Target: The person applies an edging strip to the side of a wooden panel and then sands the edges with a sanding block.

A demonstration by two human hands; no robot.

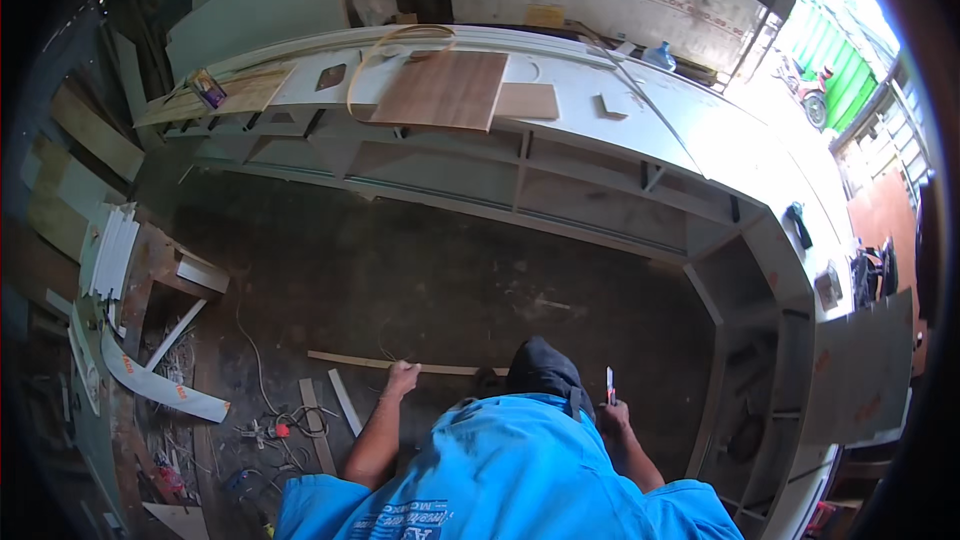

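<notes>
My left hand (403, 378) is closed around a long, narrow wooden strip (455, 370), which runs roughly level across the dark floor in front of me. The strip's right end passes behind a dark cloth-like shape (543, 368) at the front of my blue shirt. In my right hand (616, 418) is a utility knife (610, 387), gripped upright with its pale blade end pointing away from me. A gap separates the knife from the strip. The fingers of both hands show only in part.
Beyond the floor stands a long white cabinet frame (440, 162) with a brown panel (440, 90) on top. Loose cables (285, 430), a pale strip (345, 402) and offcuts lie at left. Cabinet sections (745, 340) line the right. A motorcycle (813, 95) stands outside.
</notes>
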